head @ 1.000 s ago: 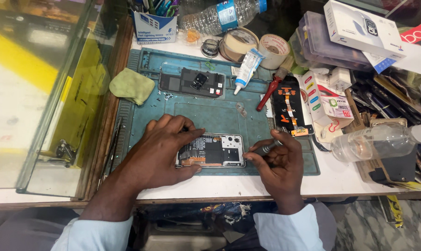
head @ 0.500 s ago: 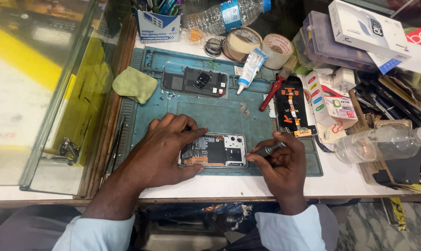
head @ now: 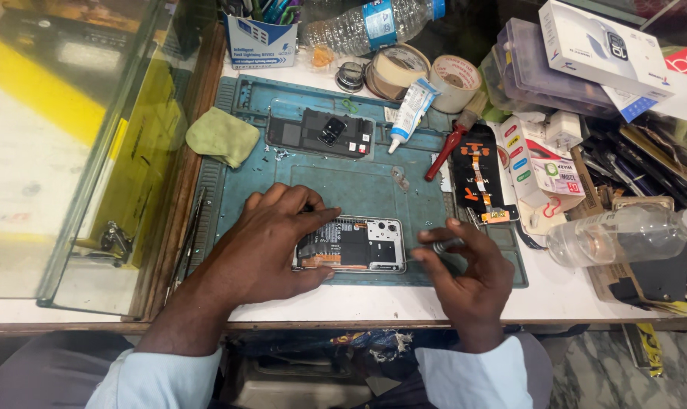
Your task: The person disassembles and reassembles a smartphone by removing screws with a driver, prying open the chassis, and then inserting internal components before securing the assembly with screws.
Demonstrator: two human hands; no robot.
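Note:
An opened phone with its circuit board showing lies on the blue repair mat near the front edge. My left hand lies flat over the phone's left end and holds it down, thumb along its near side. My right hand sits just right of the phone, pinching a small metal screwdriver whose tip points at the phone's right edge.
On the mat lie a black phone back cover, a green cloth, a glue tube, a red-handled tool and a black screen part. Tape rolls, bottles, boxes crowd the back and right. A glass case stands left.
My right hand has shifted slightly right and turned, its fingers now spread around the screwdriver. The left hand stays pressed on the phone.

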